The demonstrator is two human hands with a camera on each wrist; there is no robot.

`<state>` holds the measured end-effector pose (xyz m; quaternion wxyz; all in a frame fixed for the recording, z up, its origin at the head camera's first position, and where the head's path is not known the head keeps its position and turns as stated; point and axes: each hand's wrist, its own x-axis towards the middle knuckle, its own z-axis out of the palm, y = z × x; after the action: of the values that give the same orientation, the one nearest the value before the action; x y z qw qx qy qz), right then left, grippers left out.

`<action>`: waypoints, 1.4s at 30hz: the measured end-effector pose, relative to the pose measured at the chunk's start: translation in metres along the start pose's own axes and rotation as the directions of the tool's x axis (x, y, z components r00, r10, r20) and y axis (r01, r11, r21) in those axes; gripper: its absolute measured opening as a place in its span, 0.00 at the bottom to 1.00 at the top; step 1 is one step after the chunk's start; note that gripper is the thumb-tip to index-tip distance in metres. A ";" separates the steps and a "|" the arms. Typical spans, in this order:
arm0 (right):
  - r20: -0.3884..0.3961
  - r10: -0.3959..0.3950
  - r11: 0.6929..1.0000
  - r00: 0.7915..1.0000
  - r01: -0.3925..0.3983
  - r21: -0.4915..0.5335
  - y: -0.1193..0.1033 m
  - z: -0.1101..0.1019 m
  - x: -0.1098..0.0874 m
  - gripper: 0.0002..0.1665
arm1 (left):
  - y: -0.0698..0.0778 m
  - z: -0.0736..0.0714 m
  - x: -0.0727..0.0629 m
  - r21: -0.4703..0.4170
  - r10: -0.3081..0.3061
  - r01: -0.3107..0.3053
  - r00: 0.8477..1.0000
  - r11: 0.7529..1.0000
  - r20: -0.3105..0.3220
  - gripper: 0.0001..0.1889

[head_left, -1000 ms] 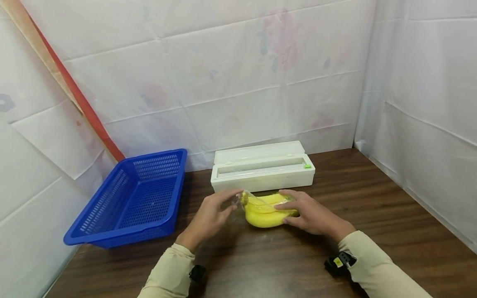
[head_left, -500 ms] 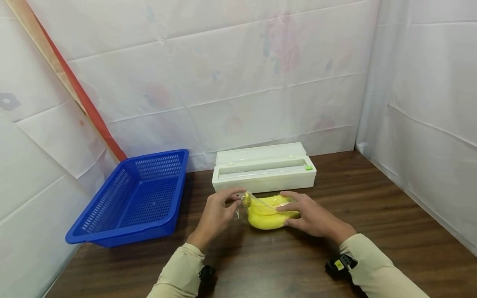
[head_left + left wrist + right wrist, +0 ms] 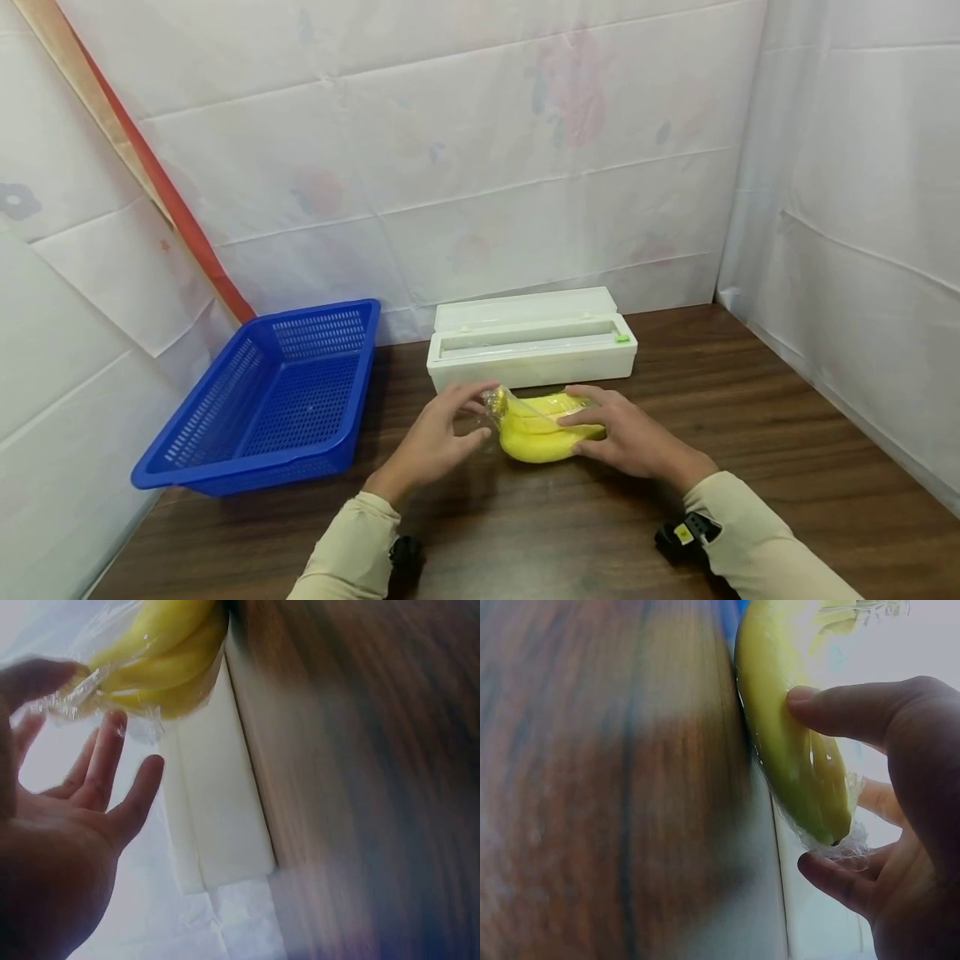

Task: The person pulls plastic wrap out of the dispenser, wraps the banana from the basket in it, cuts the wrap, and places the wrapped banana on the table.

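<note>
A bunch of yellow bananas (image 3: 536, 446) covered in clear plastic wrap lies on the table in front of the white box. My right hand (image 3: 626, 433) holds the tip end, its thumb against the near banana in the right wrist view and its fingers over the far side. At the stem end is my left hand (image 3: 442, 437), thumb spread away from the fingers and fingertips right at the film. Crumpled plastic wrap (image 3: 79, 697) bunches round the stem in the left wrist view, and loose film (image 3: 851, 844) stands off the banana tips in the right wrist view.
Behind the bananas stands a long white wrap dispenser box (image 3: 532, 365) with its lid raised and a green slider (image 3: 622, 338) at its right end. A blue plastic basket (image 3: 341, 454) stands at the left. White cloth walls (image 3: 480, 167) border the brown wooden table (image 3: 787, 442).
My left thumb and fingers came together at the film by the stem, then spread apart again. My right hand keeps its hold on the bananas. The view has shifted slightly.
</note>
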<state>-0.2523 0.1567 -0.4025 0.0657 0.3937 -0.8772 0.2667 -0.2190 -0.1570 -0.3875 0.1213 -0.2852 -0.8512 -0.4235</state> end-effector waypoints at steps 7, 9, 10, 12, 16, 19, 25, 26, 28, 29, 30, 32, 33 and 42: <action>0.003 0.001 1.000 1.000 -0.002 0.007 0.000 -0.001 -0.001 0.21 | -0.003 0.009 0.010 0.026 0.059 -0.058 0.997 0.998 -0.057 0.36; 0.010 0.007 1.000 1.000 -0.007 0.015 0.000 -0.001 -0.001 0.21 | -0.004 0.011 0.012 0.017 0.037 -0.036 0.996 0.999 -0.077 0.33; 0.013 0.009 1.000 1.000 -0.010 0.017 0.001 -0.001 -0.001 0.21 | -0.005 0.011 0.013 0.006 0.022 -0.022 0.996 1.000 -0.087 0.31; 0.016 0.010 1.000 1.000 -0.010 0.017 0.001 -0.001 -0.001 0.21 | -0.006 0.011 0.014 -0.027 -0.026 0.024 0.995 0.999 -0.096 0.27; 0.007 0.005 1.000 1.000 -0.006 0.024 0.003 0.000 0.000 0.21 | -0.008 0.010 0.015 -0.233 -0.180 0.163 0.982 0.959 -0.055 0.16; 0.002 0.003 0.999 1.000 -0.004 0.041 0.005 0.001 -0.001 0.21 | -0.011 0.010 0.015 -0.389 -0.289 0.258 0.957 0.884 -0.022 0.12; -0.001 0.005 0.999 1.000 -0.005 0.053 0.005 0.001 -0.001 0.22 | -0.017 0.011 0.015 -0.353 -0.312 0.275 0.949 0.894 -0.051 0.07; 0.000 0.009 0.999 1.000 -0.009 0.053 0.004 0.001 -0.001 0.22 | -0.018 0.011 0.015 -0.347 -0.312 0.275 0.948 0.896 -0.054 0.06; 0.005 0.019 0.998 1.000 -0.019 0.059 0.004 0.001 -0.001 0.22 | -0.019 0.012 0.015 -0.356 -0.324 0.283 0.944 0.891 -0.058 0.05; 0.006 0.021 0.998 1.000 -0.021 0.060 0.004 0.001 -0.001 0.22 | -0.020 0.013 0.015 -0.374 -0.339 0.295 0.939 0.879 -0.058 0.05; 0.006 0.020 0.998 1.000 -0.020 0.060 0.004 0.001 -0.001 0.22 | -0.021 0.013 0.015 -0.398 -0.361 0.311 0.931 0.863 -0.055 0.05; 0.011 0.028 0.997 1.000 -0.029 0.065 0.003 0.001 -0.001 0.22 | -0.022 0.015 0.016 -0.468 -0.417 0.352 0.908 0.811 -0.039 0.06; 0.011 0.027 0.997 1.000 -0.027 0.066 0.003 0.001 -0.001 0.22 | -0.022 0.015 0.017 -0.506 -0.442 0.370 0.897 0.779 -0.025 0.07; 0.001 0.025 0.997 1.000 -0.025 0.076 0.004 0.002 0.000 0.22 | -0.022 0.015 0.019 -0.698 -0.556 0.469 0.822 0.541 0.122 0.06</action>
<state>-0.2549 0.1582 -0.4057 0.0474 0.3850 -0.8712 0.3009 -0.2472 -0.1479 -0.4027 -0.0770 -0.0225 -0.6618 -0.7454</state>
